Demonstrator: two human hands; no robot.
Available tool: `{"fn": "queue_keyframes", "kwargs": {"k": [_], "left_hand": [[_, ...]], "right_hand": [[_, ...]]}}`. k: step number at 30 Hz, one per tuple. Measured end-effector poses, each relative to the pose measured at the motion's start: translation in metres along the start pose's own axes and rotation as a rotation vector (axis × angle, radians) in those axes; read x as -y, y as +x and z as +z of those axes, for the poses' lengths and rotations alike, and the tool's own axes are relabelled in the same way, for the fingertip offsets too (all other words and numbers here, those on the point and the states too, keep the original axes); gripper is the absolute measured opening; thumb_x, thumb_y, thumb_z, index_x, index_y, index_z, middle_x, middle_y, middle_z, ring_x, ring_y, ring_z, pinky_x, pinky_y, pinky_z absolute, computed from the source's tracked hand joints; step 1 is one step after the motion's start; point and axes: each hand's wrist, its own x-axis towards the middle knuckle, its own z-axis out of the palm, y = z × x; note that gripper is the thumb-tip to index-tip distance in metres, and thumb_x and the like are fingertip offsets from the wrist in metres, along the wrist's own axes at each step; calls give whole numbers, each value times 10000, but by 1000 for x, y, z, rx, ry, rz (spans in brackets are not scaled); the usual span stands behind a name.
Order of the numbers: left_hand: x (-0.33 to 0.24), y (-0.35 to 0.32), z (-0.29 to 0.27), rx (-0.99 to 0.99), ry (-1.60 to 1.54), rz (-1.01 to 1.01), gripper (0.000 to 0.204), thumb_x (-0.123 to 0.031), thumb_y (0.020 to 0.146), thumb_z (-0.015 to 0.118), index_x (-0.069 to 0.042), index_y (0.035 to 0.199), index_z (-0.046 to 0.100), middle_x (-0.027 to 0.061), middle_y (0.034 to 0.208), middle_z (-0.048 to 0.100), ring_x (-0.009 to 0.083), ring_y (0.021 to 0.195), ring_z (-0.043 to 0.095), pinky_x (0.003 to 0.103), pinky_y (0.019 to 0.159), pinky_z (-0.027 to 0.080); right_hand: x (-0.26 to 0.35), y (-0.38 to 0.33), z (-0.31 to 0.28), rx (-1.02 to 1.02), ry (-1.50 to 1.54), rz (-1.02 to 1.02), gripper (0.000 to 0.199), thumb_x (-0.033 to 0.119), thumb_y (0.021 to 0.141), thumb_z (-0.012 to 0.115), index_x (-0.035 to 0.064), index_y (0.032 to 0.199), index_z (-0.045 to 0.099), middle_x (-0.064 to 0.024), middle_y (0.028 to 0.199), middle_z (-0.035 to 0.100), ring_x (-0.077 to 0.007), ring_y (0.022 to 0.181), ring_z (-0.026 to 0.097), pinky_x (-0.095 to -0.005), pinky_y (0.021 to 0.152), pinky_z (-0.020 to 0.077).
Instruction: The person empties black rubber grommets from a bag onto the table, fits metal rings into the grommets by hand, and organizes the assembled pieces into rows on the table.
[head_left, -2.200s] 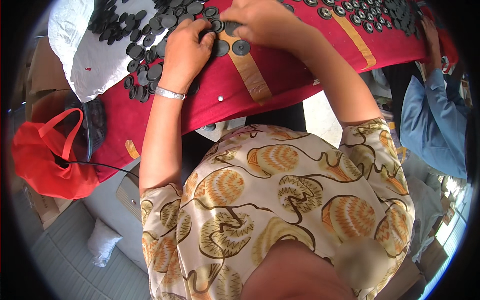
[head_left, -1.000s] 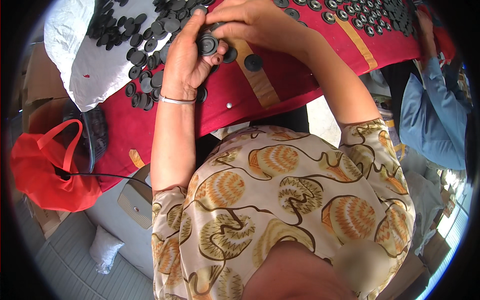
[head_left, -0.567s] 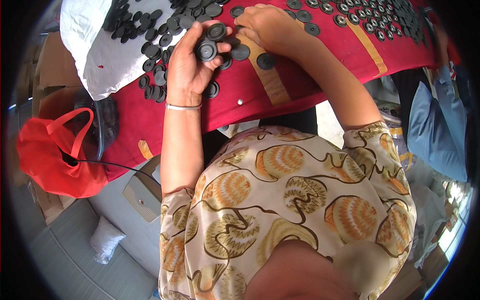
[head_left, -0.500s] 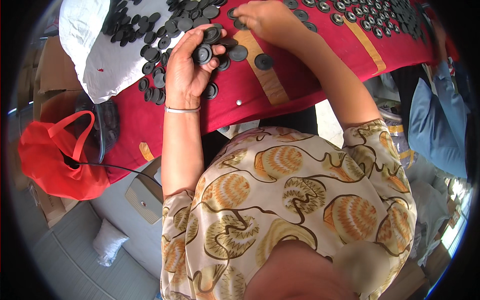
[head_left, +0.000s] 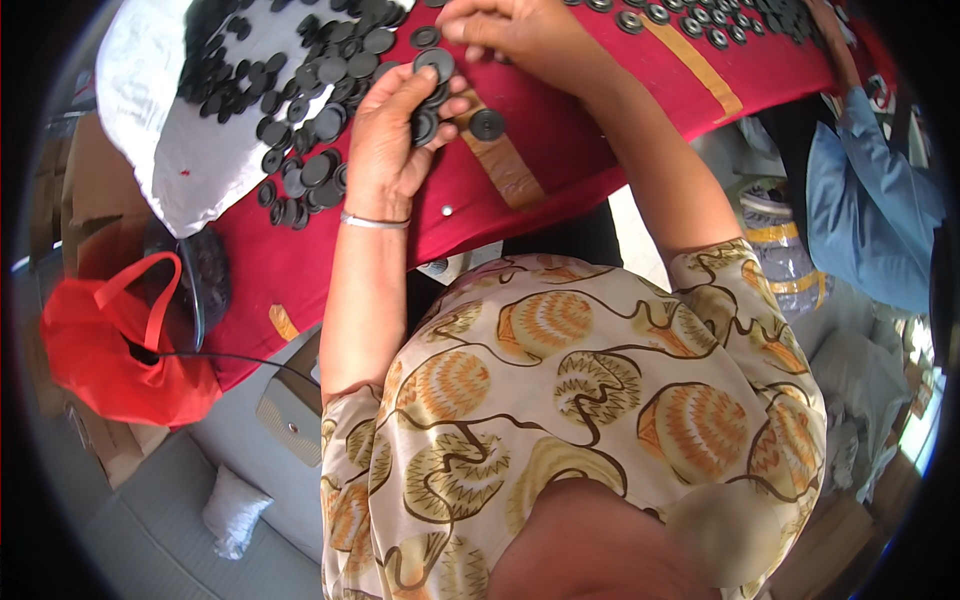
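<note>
My left hand (head_left: 390,150) is closed around several black round discs with raised rims, one disc (head_left: 434,66) pinched under the thumb on top. Just to its right, my right hand (head_left: 525,40) hovers over the table with fingers bent and a little apart, and nothing shows in them. One loose disc (head_left: 425,37) lies by its fingertips. Another disc (head_left: 487,124) rests on a strip of tan tape (head_left: 508,170) below that hand. Left of my left hand, many similar discs (head_left: 318,170) are heaped on the red cloth and on a white sheet.
The red-covered table (head_left: 270,255) carries rows of discs with metal centres (head_left: 690,25) at the far right. A white plastic sheet (head_left: 190,150) drapes over its left end. A red bag (head_left: 110,345) stands at the left. Another person's blue garment (head_left: 860,210) is at the right.
My view has shifted, so the table sits further left and higher. My left hand has turned its discs, with one now pressed under the thumb. The right hand has come off the discs it was touching.
</note>
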Motion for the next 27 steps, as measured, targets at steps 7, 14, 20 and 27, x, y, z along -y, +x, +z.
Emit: {"fn": "queue_keyframes", "kwargs": {"k": [7, 14, 20, 27], "left_hand": [[-12, 9, 12, -57, 544, 9, 115, -161, 900, 606, -48, 894, 586, 51, 744, 616, 84, 526, 535, 191, 409, 395], [-25, -5, 5, -162, 632, 69, 156, -184, 899, 607, -29, 917, 597, 49, 743, 607, 86, 521, 520, 199, 419, 390], [-42, -41, -54, -220, 219, 193, 106, -95, 921, 541, -7, 943, 595, 116, 821, 645, 140, 550, 553, 213, 407, 391], [-38, -44, -45, -163, 117, 188, 135, -85, 918, 537, 6, 990, 606, 73, 765, 585, 133, 533, 515, 210, 404, 375]], "right_hand": [[-15, -18, -47, -366, -662, -358, 150, 132, 808, 627, 28, 913, 652, -85, 755, 626, -197, 674, 606, -305, 620, 489], [-34, -11, -41, -328, -993, -574, 68, 120, 770, 603, 70, 810, 623, -119, 797, 594, -301, 801, 581, -398, 738, 474], [-25, -10, -30, -262, -1297, -602, 85, 158, 766, 597, 90, 805, 631, -95, 873, 603, -285, 876, 548, -405, 821, 420], [-35, 56, 23, 88, -1393, -417, 249, 148, 835, 545, 75, 1051, 646, -147, 1035, 627, -322, 991, 594, -434, 847, 463]]}}
